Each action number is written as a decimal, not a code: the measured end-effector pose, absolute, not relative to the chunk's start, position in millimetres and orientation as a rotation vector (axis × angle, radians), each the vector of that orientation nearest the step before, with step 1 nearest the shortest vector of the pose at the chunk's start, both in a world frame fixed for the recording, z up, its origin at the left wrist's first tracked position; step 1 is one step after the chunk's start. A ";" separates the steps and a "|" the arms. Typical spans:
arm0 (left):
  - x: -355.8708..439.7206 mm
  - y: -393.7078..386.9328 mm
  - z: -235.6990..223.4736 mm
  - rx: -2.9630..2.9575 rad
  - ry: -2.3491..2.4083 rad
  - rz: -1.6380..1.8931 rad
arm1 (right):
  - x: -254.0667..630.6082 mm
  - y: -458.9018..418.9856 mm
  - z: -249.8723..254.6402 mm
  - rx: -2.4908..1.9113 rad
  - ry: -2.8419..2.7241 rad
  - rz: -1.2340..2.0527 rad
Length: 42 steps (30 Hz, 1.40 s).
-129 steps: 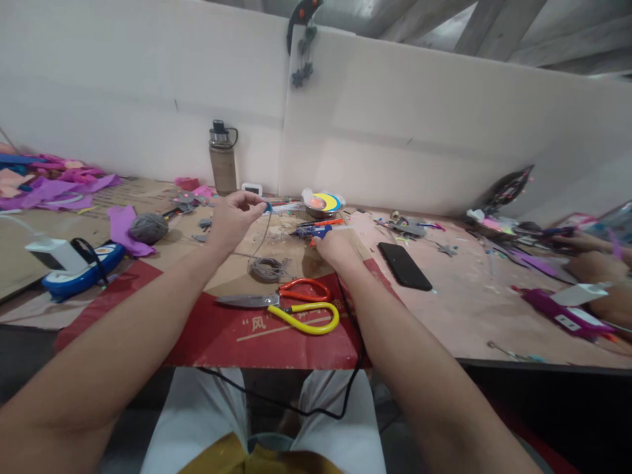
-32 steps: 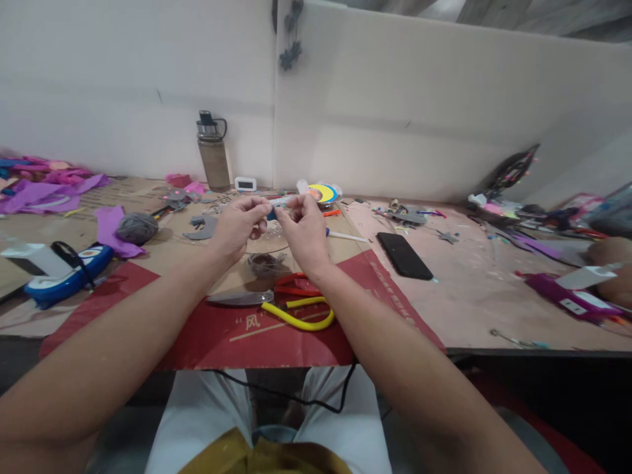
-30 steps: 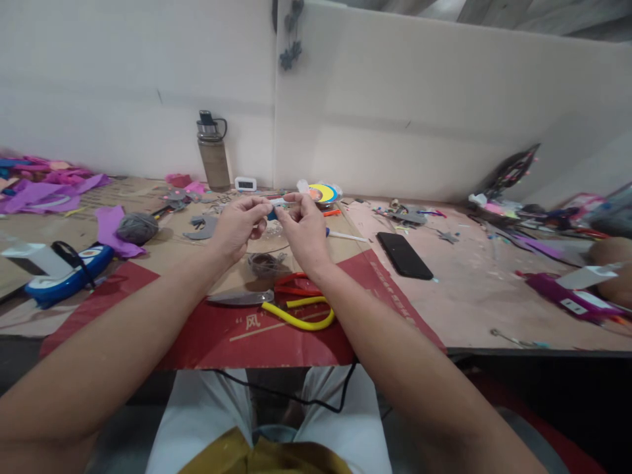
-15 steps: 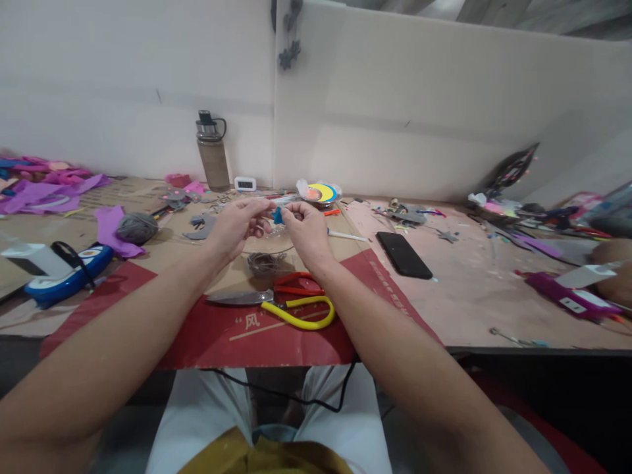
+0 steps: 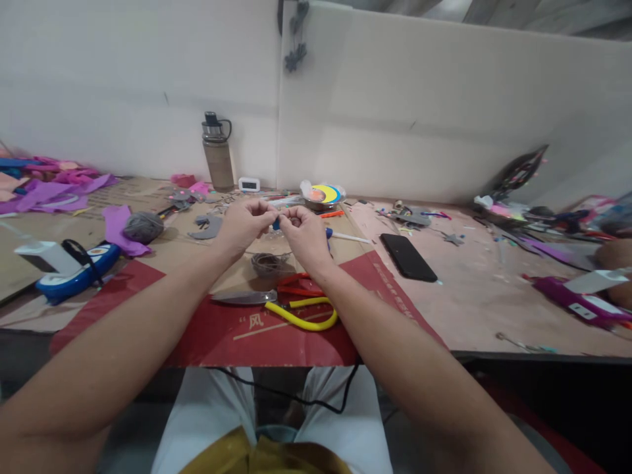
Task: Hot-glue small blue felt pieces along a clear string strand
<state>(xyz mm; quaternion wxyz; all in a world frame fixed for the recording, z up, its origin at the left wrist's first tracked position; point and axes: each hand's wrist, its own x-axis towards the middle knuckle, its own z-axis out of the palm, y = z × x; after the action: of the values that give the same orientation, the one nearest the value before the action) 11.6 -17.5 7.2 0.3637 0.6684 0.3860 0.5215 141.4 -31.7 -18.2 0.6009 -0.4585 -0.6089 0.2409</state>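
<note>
My left hand (image 5: 245,229) and my right hand (image 5: 305,240) meet over the board, thumbs and fingertips pinched together. Between them shows a small blue star-shaped piece (image 5: 276,224), mostly covered by the fingers. Just behind my right hand lies a blue glue gun (image 5: 328,233), largely hidden, with a white stick (image 5: 349,237) poking out. Below the hands sits a loose coil of grey yarn (image 5: 269,264). Closer to me, scissors (image 5: 301,321) with one red and one yellow handle lie on the red printed sheet (image 5: 207,342); my right forearm overlaps the handles' edge.
A bottle (image 5: 217,158) and small white clock (image 5: 249,184) stand by the wall. Left are a grey yarn ball (image 5: 143,226), purple felt (image 5: 117,227) and a blue power strip (image 5: 93,273). Right are a phone (image 5: 407,257), a purple power strip (image 5: 575,303) and another person's arm (image 5: 613,266).
Earlier my right hand was on the blue glue gun while my left held up the blue piece on yarn. My right hand released the gun and joined my left; the star, briefly exposed, is covered again.
</note>
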 end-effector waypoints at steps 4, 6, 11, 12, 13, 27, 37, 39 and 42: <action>11.2 -15.5 5.3 1.606 0.968 1.273 | 142.7 -27.5 -21.8 -1.070 -1.368 0.640; 10.8 -13.2 3.6 1.490 0.881 1.204 | 144.3 -25.0 -23.2 -1.070 -1.316 0.685; 12.1 -9.0 -2.7 1.357 0.782 1.144 | 147.2 -21.4 -25.7 -1.053 -1.229 0.756; 12.8 -9.1 -3.8 1.370 0.791 1.149 | 147.3 -21.3 -26.0 -1.050 -1.227 0.761; 13.4 -9.6 -4.6 1.387 0.802 1.156 | 147.2 -21.4 -26.3 -1.046 -1.228 0.763; 9.7 -7.2 -11.6 1.499 0.891 1.126 | 143.4 -24.4 -31.7 -1.077 -1.231 0.811; 11.4 -10.0 -13.6 1.302 0.848 1.168 | 140.1 -24.8 -32.5 -1.040 -1.182 0.841; 11.5 -11.0 -12.5 1.301 0.844 1.179 | 140.4 -24.3 -33.0 -1.041 -1.194 0.823; 11.6 -12.0 -10.3 1.291 0.847 1.170 | 141.4 -24.5 -32.7 -1.029 -1.206 0.810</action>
<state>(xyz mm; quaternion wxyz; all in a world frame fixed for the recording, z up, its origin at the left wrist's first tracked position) 11.6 -12.0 -10.3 0.5664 0.5492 0.3603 0.4977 141.4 -24.5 -32.7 0.6292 -0.4491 -0.5265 0.3538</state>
